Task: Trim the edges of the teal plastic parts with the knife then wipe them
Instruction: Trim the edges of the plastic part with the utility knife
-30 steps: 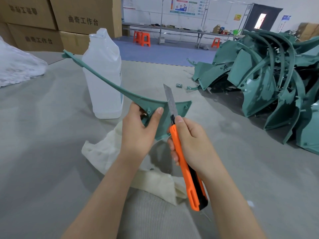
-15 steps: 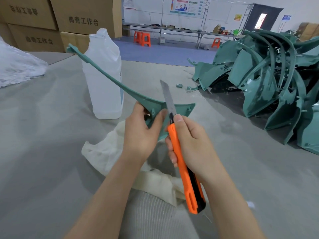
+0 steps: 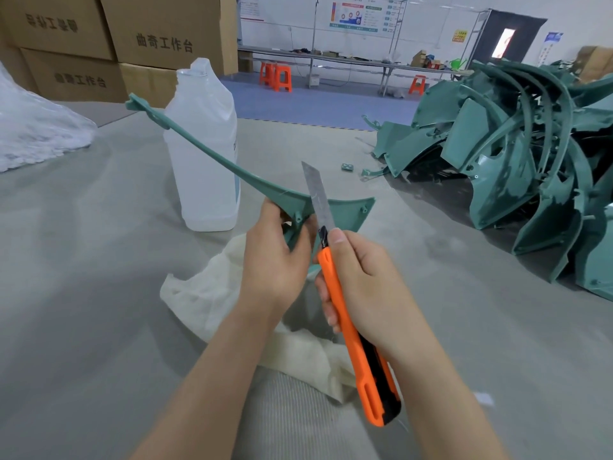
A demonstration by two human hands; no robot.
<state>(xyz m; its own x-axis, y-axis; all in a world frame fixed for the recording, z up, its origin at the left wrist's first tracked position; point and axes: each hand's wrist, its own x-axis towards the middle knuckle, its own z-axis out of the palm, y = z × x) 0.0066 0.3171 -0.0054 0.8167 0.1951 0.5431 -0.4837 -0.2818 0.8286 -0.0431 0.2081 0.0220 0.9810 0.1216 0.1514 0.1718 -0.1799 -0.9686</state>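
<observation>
My left hand grips a long teal plastic part by its wide end, above the table. The part's thin arm reaches up and left past the bottle. My right hand holds an orange utility knife with its blade out. The blade lies against the upper edge of the part's wide end. A cream cloth lies crumpled on the table under both hands.
A translucent plastic bottle stands behind the part. A heap of teal parts fills the right side. White plastic wrap lies at far left, cardboard boxes behind. A small teal scrap lies on the grey table.
The blade has slid left along the part's upper edge, toward my left hand. The part's thin arm has swung slightly up and right.
</observation>
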